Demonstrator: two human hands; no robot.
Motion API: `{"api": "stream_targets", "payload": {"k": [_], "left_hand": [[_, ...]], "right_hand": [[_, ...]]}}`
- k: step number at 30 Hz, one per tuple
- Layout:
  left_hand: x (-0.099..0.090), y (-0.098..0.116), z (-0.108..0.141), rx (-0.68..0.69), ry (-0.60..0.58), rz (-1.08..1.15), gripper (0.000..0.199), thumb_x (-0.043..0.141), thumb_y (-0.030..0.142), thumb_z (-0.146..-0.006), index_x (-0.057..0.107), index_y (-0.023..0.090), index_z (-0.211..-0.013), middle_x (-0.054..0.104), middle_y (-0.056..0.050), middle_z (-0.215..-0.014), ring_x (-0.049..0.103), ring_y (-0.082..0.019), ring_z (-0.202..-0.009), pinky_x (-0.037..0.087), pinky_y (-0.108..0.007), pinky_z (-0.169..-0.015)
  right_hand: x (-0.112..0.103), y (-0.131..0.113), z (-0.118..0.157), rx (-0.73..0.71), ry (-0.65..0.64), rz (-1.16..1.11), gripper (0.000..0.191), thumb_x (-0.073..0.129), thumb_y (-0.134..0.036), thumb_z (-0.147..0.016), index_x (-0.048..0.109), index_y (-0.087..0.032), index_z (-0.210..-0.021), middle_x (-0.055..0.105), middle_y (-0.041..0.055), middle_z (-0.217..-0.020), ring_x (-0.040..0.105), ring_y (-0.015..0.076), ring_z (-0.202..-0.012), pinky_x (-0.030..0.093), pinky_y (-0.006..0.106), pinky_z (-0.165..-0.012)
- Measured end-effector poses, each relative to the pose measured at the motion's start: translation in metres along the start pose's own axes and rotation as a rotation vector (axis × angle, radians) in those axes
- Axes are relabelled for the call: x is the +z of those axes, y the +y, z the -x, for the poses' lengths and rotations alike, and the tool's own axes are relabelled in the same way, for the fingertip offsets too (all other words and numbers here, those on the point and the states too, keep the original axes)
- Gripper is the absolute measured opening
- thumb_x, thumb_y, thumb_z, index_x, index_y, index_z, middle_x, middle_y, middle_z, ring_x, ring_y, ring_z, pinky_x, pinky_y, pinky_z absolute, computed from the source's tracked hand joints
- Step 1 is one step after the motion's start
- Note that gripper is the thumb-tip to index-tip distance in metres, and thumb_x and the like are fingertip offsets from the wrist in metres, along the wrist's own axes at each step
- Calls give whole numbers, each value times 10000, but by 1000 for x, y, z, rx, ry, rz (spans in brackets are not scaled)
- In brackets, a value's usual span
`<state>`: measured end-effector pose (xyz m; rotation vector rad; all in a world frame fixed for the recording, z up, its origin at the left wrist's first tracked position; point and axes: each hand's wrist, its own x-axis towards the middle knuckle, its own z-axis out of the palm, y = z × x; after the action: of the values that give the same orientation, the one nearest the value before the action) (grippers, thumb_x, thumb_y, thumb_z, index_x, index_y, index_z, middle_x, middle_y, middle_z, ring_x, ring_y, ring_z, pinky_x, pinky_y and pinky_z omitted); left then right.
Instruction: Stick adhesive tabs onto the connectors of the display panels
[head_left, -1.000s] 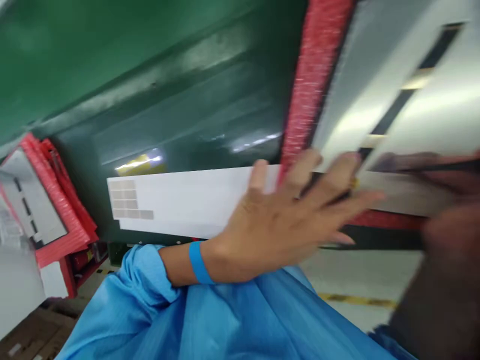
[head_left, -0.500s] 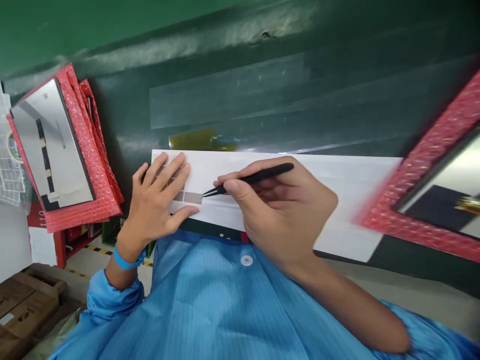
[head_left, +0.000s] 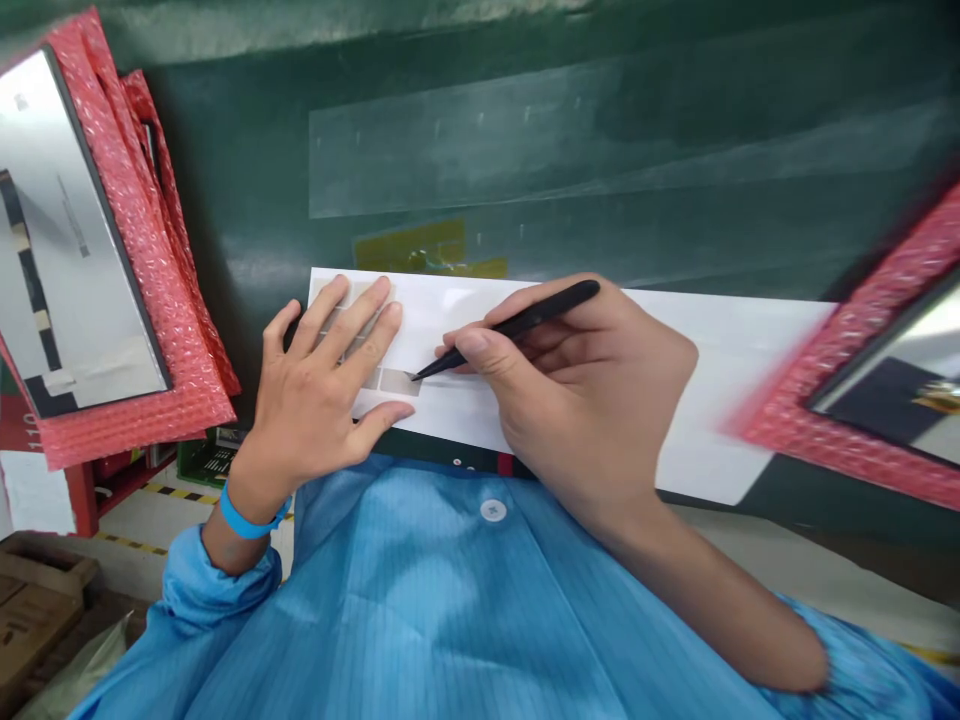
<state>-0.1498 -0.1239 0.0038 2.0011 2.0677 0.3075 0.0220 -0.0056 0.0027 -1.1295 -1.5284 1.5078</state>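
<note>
A long white sheet (head_left: 720,400) lies along the near edge of the green table. My left hand (head_left: 319,385) rests flat on its left end, fingers spread, partly covering rows of small grey rectangles. My right hand (head_left: 577,390) holds black tweezers (head_left: 536,312) between thumb and fingers. The tweezer tips touch or hover at the upper edge of a grey rectangle (head_left: 399,384), just right of my left hand; a corner there looks slightly raised.
At the left, a grey panel (head_left: 82,250) lies on stacked red bubble bags (head_left: 139,280). Another panel on red bubble wrap (head_left: 780,400) is at the right. Clear film (head_left: 450,130) and a yellow film piece (head_left: 412,247) lie beyond the sheet.
The view has shifted, so the table items sit higher and the left panel farther left. The tweezer tips have moved onto the grey rectangle's edge and closed together. My left hand stays on the sheet.
</note>
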Motion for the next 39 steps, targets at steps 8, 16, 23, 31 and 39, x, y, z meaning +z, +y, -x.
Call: {"api": "stream_targets", "payload": {"k": [8,16,23,31,39], "left_hand": [[-1,-4,-1,8,-2,-28,798,679,614,-976,466,218,-1634,486,-124,-1709,415,-381,-1599,240,-538,-1278],[-26,-7,-18,32,53,-75,681,682,585,-992,541,299,-1594,520,-131,-1683,493,-500,-1522,249,-696,-1240],[-6,114,-95,238,296,160,238,719,204,-992,719,191,-1230,766,-163,-1291,720,-345,-1217,475,-551,-1029],[65,190,-149,253,278,226,218,627,188,-1047,757,118,-1207,765,-162,-1281,642,-310,-1248,450,-457,-997],[60,186,-149,263,277,223,232,692,172,-1005,772,106,-1213,750,-201,-1259,636,-330,-1237,480,-476,-1012]], "right_hand": [[2,1,9,-106,76,-203,170,901,-261,-874,732,-259,-894,782,-12,-767,781,199,-651,677,290,-572],[-123,-4,-20,-236,330,-313,233,951,-299,-811,736,-234,-873,777,0,-718,750,203,-556,685,302,-533],[-236,-1,-38,-58,557,-149,388,1060,-329,-585,746,-159,-737,736,58,-628,719,220,-496,633,278,-411],[-240,4,-45,56,485,-188,406,1052,-381,-623,704,-178,-679,743,43,-635,733,220,-492,570,218,-333],[-237,1,-49,43,448,-157,391,1045,-368,-673,718,-154,-689,711,54,-625,754,275,-533,606,297,-347]]}}
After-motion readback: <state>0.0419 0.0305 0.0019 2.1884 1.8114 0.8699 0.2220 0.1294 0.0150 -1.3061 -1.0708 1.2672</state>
